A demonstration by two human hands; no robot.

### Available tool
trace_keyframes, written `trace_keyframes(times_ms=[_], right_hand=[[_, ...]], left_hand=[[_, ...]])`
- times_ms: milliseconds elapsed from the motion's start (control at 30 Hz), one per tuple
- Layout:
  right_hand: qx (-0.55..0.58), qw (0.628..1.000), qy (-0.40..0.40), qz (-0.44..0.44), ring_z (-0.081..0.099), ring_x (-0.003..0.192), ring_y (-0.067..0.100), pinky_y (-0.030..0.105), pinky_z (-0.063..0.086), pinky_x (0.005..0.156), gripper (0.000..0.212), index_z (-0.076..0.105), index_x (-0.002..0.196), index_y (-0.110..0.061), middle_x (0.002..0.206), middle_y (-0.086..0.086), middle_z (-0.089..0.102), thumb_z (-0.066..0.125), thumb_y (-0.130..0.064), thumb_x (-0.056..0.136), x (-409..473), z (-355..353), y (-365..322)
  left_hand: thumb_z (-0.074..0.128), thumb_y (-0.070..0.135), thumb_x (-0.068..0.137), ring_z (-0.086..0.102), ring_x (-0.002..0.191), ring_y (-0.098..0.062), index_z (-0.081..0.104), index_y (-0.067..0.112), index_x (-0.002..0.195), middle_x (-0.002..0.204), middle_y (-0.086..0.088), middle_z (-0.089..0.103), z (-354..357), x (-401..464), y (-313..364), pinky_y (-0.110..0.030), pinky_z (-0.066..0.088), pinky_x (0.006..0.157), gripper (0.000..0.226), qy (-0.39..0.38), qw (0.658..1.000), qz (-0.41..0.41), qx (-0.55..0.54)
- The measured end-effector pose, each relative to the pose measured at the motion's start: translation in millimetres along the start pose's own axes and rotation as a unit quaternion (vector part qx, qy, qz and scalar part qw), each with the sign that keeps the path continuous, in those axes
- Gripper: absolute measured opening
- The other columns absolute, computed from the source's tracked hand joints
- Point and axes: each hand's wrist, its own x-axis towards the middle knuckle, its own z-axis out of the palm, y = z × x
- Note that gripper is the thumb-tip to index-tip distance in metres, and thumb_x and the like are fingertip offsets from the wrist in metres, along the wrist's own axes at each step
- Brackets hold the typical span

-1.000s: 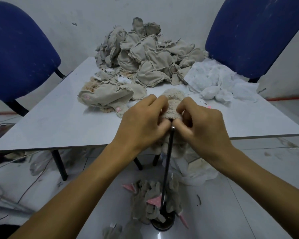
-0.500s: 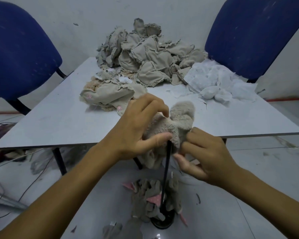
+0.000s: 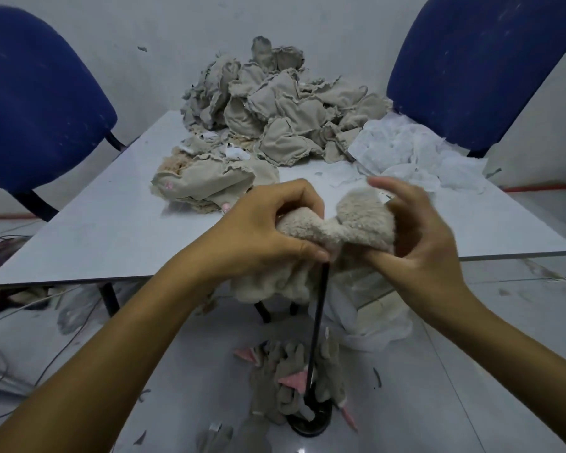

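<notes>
1. Far out to the left of the left grip, a blue chair (image 3: 36, 103) stands beside the bench (image 3: 111, 230).
2. Just beyond the left grip, a small heap of beige pieces (image 3: 206, 181) lies on the bench, with pink marks on a few of them.
3. The left grip (image 3: 258, 230) has its fingers curled over and its thumb pressed up from below. It pinches the left end of a fuzzy fleece piece (image 3: 356, 220) above the bench's near edge.
4. Well beyond both grips, a large pile of beige cloth (image 3: 275, 103) sits at the far side of the bench.
5. Right under the left grip's thumb, a black rod (image 3: 317, 322) runs down to a round base (image 3: 311, 423) on the floor. The rod's top is hidden in the fleece. Grey pieces (image 3: 288, 364) lie around its foot.
6. The fleece piece spans from one grip to the other, and its loose part hangs below them around the rod.
7. The right grip (image 3: 419, 237) cups the right lobe, with the thumb under it and curved fingers behind. The forefinger is lifted clear.
8. Beyond the right grip lies crumpled white fabric (image 3: 415, 155).
9. Farther to the right stands a second blue chair (image 3: 477, 60).
</notes>
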Motion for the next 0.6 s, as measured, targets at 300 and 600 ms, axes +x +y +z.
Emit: trace_keyframes(times_ms=[300, 600], right_hand=[[-0.157, 0.974, -0.050, -0.153, 0.061, 0.099, 0.011, 0.022, 0.052, 0.077, 0.072, 0.045, 0.130, -0.021, 0.121, -0.009, 0.053, 0.078, -0.002, 0.070, -21.2, 11.5, 13.2], [-0.249, 0.914, 0.038, -0.319, 0.062, 0.068, 0.039, 0.037, 0.050, 0.056, 0.015, 0.047, 0.112, -0.011, 0.085, 0.025, 0.063, 0.053, -0.012, 0.098, -22.2, 5.6, 17.2]], left_hand=[[0.091, 0.027, 0.066, 0.067, 0.085, -0.015, 0.074, 0.021, 0.090, 0.085, 0.006, 0.073, 12.0, -1.7, -6.7, -0.045, 0.053, 0.079, 0.030, 0.001, 0.997, -0.040, 0.060], [0.091, 0.008, 0.060, 0.069, 0.086, -0.004, 0.077, 0.017, 0.090, 0.089, 0.010, 0.074, 15.6, -2.2, -0.1, -0.016, 0.051, 0.076, 0.035, 0.083, 0.995, 0.001, -0.054]])
